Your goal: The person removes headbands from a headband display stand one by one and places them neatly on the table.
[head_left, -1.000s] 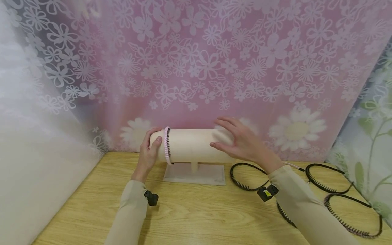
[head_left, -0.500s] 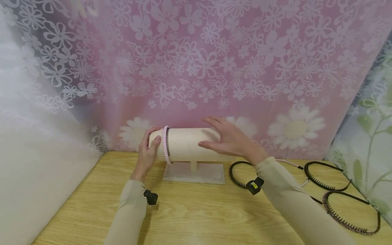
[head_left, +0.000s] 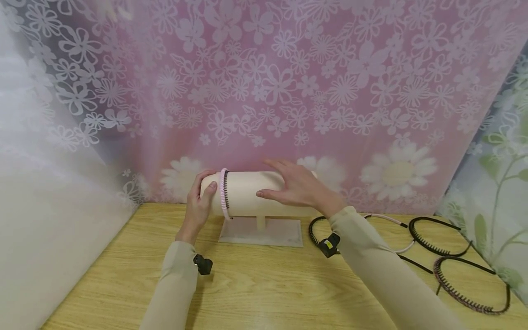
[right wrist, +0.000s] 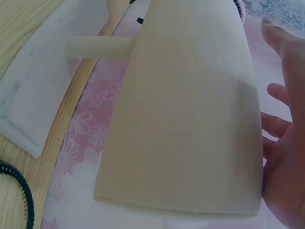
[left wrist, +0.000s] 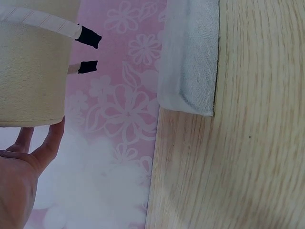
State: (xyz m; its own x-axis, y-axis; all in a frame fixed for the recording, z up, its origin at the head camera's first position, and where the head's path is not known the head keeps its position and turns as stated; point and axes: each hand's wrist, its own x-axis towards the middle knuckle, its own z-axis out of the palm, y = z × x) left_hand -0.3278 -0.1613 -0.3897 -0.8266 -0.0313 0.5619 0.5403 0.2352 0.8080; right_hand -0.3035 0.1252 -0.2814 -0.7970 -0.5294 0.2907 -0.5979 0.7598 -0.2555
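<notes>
A cream padded roll (head_left: 247,192) stands on a post with a flat pale base (head_left: 261,233). Near its left end it wears a pink wrapped headband (head_left: 224,195) with dark teeth, whose black tips hang below the roll in the left wrist view. My left hand (head_left: 198,208) grips the roll's left end, thumb in front and fingers behind. Over the right part of the roll lies my right hand (head_left: 294,188), thumb apart from the extended fingers. In the right wrist view this hand (right wrist: 288,138) is along the roll's side, holding no headband.
Several toothed headbands lie on the wooden table (head_left: 247,284) at the right, among them a black one (head_left: 437,247), a brownish one (head_left: 458,298) and a pink one (head_left: 387,217). A floral curtain (head_left: 264,91) hangs directly behind the stand.
My right hand has moved left along the roll, and its forearm now uncovers more of the headbands on the right. My left hand and the pink headband stay in place.
</notes>
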